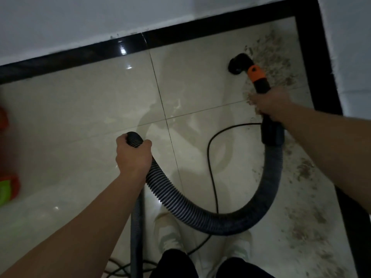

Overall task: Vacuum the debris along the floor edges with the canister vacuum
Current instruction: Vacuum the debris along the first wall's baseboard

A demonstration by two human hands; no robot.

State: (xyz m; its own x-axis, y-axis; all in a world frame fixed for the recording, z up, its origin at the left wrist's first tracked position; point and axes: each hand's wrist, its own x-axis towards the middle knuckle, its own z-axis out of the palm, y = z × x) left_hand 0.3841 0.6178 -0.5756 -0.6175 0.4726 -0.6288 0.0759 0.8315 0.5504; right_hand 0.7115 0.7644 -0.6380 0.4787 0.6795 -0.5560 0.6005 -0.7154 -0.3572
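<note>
My pale shoes [168,235] stand on the glossy cream tiled floor [80,117], close to its right edge. Just ahead of them the dark ribbed hose [210,219] sags in a deep loop. It is grey-black and corrugated all along. One end rises to my left, the other climbs to a smooth black cuff on the right. A thin black cord [210,157] runs across the tiles under the loop and curls away behind my feet.

My left hand [132,155] is wrapped round the hose where it bends over, with fingers and thumb curled tight about the ribs. Below that fist the hose drops straight down towards the floor.

Farther out, my right hand [271,106] grips the rigid black handle tube just above the cuff, fingers closed round it. Beyond my knuckles the tube carries an orange collar [256,72], and then the black angled nozzle [239,64], whose mouth sits down on the tile near the far right corner of the floor.

Grey-brown debris [269,51] lies scattered just beside the nozzle and trails back along the right edge past my right shoe. Black skirting [80,55] borders the far and right edges, under a white wall [80,21]. At the left edge sits a blurred red and green object [6,189].
</note>
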